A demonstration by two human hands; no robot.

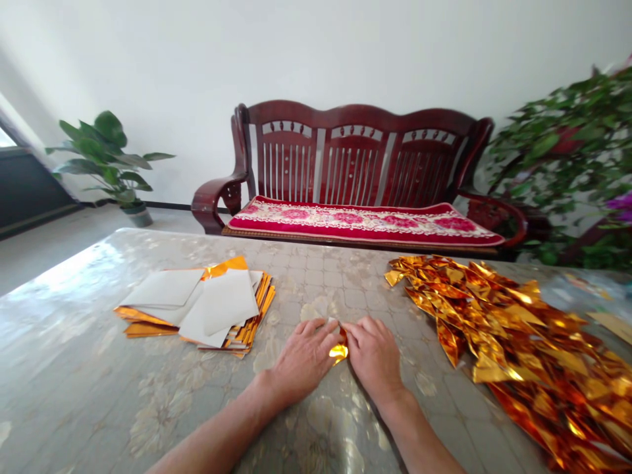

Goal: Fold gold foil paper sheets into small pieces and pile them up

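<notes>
My left hand (pixel 302 359) and my right hand (pixel 374 355) rest side by side on the table, fingers curled and pinching a small piece of gold foil paper (pixel 339 352) between them. Most of that piece is hidden under my fingers; only a shiny gold corner and a white tip show. A stack of gold foil sheets (pixel 197 306), several lying white side up, sits to the left of my left hand. To the right of my right hand spreads a heap of folded gold foil pieces (pixel 513 342).
The table (pixel 89 368) has a glossy floral cover. Behind it stands a dark red wooden bench (pixel 355 164) with a red cushion. A potted plant (pixel 111 161) is on the floor at the left, and leafy plants (pixel 567 158) stand at the right.
</notes>
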